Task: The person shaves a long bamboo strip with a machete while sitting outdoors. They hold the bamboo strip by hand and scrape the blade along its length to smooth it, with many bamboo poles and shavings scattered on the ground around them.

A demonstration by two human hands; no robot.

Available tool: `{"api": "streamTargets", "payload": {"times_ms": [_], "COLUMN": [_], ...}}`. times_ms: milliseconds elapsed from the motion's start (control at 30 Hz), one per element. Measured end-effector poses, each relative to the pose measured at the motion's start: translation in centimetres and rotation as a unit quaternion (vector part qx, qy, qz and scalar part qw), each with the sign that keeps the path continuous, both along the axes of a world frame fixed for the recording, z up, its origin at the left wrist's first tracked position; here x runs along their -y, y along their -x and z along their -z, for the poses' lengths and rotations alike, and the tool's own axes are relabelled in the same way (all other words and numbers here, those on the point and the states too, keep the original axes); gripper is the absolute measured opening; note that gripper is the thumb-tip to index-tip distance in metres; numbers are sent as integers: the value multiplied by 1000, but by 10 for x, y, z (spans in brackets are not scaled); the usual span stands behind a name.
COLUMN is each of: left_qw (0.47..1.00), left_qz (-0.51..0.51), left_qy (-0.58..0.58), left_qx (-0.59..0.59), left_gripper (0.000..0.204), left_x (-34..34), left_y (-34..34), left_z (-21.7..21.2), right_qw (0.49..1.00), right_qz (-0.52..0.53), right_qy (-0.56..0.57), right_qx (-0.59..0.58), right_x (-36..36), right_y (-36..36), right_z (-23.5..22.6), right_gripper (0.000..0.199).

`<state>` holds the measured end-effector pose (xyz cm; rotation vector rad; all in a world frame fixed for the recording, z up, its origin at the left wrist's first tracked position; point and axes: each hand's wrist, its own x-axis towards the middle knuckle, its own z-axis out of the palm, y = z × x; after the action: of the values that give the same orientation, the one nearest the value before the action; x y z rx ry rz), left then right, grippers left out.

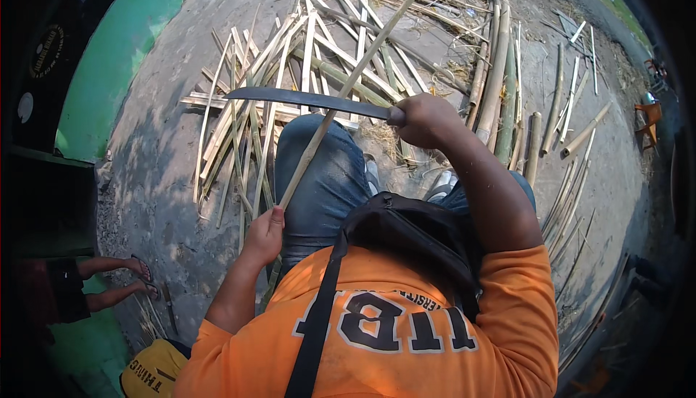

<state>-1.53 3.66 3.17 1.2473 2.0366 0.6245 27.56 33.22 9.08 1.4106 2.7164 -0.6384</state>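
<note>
My right hand [429,122] is closed round the handle of a machete [304,98], whose long dark blade points left across a bamboo strip [362,62]. My left hand [265,235] grips the strip's lower end beside my left knee. From there the pale strip slants up and to the right, past the blade. Blade and strip cross just above my left knee; whether the edge bites into the strip I cannot tell. A black bag [413,242] rests on my lap.
Many split bamboo strips [312,43] lie in a heap ahead. Thick bamboo poles [500,83] stretch along its right side, with shorter pieces beyond. At far left stands a green wall [116,57]; a person's legs [116,282] show below it, near a yellow item [152,369].
</note>
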Motion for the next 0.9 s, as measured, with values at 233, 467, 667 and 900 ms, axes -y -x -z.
{"api": "streamTargets", "payload": {"times_ms": [233,467,667,900], "left_qw": [1000,1000,1000,999], "left_qz": [6,13,7,9], "left_qy": [-6,-2,15,35], "left_qx": [-21,-19,6,2], "left_gripper": [68,69,69,70], "left_x": [-2,-3,-2,-2], "left_y": [1,6,6,8], "left_z": [-2,2,-9,-12], "right_qw": [998,999,1000,999], "right_qz": [25,3,-9,-8], "right_qy": [43,52,14,37], "right_qx": [-30,3,6,4], "right_x": [-13,-13,-16,-14], "right_y": [-8,-2,2,-4], "right_z": [-5,6,17,14], "right_gripper": [23,19,24,23]}}
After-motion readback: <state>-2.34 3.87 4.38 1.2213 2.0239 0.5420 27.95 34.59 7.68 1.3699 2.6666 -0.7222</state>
